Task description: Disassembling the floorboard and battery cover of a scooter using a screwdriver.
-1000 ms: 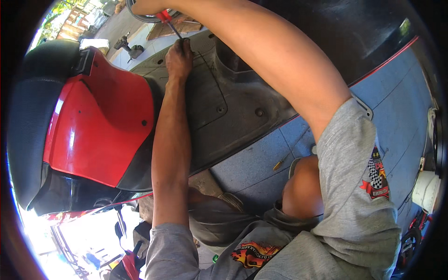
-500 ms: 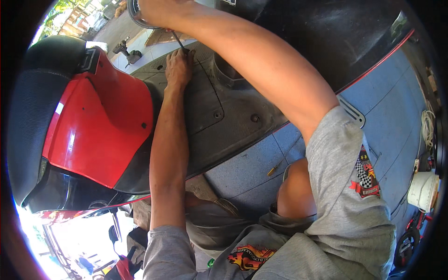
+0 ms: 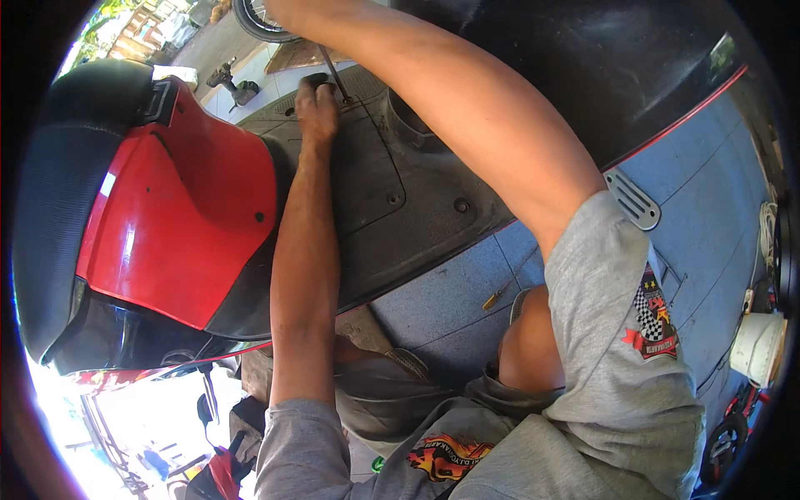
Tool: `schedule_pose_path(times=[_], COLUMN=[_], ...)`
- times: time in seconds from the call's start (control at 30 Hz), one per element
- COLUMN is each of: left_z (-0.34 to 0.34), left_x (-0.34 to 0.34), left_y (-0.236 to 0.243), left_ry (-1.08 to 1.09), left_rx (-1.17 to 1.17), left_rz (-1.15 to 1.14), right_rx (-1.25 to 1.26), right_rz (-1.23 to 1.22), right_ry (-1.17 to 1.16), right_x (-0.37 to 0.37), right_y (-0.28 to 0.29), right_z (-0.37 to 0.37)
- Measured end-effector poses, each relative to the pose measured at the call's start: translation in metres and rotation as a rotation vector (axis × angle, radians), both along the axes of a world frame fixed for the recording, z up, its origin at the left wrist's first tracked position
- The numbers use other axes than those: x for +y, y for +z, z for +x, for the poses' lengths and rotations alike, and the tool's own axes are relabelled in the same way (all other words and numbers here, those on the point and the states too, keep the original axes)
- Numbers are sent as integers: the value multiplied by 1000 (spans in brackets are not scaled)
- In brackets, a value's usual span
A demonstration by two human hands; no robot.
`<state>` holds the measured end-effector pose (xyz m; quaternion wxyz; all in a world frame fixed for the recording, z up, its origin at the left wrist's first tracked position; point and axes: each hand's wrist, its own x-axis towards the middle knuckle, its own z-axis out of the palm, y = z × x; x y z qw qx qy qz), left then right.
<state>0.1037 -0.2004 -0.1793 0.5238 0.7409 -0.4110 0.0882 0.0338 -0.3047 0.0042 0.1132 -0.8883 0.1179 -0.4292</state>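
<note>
My left hand (image 3: 317, 115) rests over the far part of the scooter's dark footboard (image 3: 367, 179), fingers bent together. At its fingertips shows a small dark piece (image 3: 315, 79), too unclear to name. Just right of these fingers, a thin metal shaft (image 3: 333, 73), like a screwdriver's, slants down to a hole at the edge of the rectangular footboard cover (image 3: 354, 158). Its upper end disappears behind my right forearm. My right hand (image 3: 287, 12) is at the top edge, partly cut off, its fingers hidden.
The red body panel (image 3: 192, 208) and black seat (image 3: 71, 200) rise at left. Beyond the footboard lie a cordless drill (image 3: 233, 85) and a spoked wheel (image 3: 258, 25). A yellow-handled tool (image 3: 493, 300) and a slotted metal plate (image 3: 635, 200) lie on the tiles; a white container (image 3: 757, 350) stands right.
My left fingers have shifted slightly left, off the shaft, whose lower end now shows at the hole. My right hand has moved slightly up and right, further out of view.
</note>
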Motion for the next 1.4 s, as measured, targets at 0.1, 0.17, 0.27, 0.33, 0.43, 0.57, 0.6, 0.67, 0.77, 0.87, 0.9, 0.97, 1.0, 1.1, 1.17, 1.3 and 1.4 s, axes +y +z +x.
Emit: schedule_pose_path(times=[0.1,0.17,0.27,0.33,0.43,0.57,0.6,0.67,0.77,0.87,0.9,0.97,1.0,1.1,1.17,1.3,1.4], left_z=[8,14,29,19,-4,-45,-48,-51,-58,-61,-65,-77,-87,-100,-103,-98,-102], left_x=[16,11,15,26,10,41,66,86,76,87,83,81,82,82,83,89,89], left_y=[-4,-1,-2,-2,16,59,61,63,49,56,58,64,68,73,65,58,65], left_ry=[282,326,388,452,442,9,37,-43,-89,-98,-103,-238,-245,-247,-383,-513,-618], left_rx=[35,104,187,65,34,200,194,345,96,147,149,238,247,201,56,194,30], left_rz=[-16,-41,-81,83,296,372,387,422,523,444,438,478,478,659,662,654,703], right_rx=[255,273,102,185,373,89,81,254,413,194,164,117,128,293,213,54,-2], right_rz=[292,363,-67,-203,11,199,215,406,-188,135,116,136,136,118,87,46,96], right_ry=[203,366,30,112,294,22,48,182,158,48,-2,-75,-80,205,78,-69,-86], right_x=[25,19,4,5,-12,14,29,40,-2,13,9,5,6,11,15,13,12], right_y=[20,19,4,2,12,1,5,17,15,3,1,-1,2,8,0,-9,-10], right_z=[-44,-36,1,-8,14,12,11,0,35,7,-1,-1,-5,-4,3,13,9])
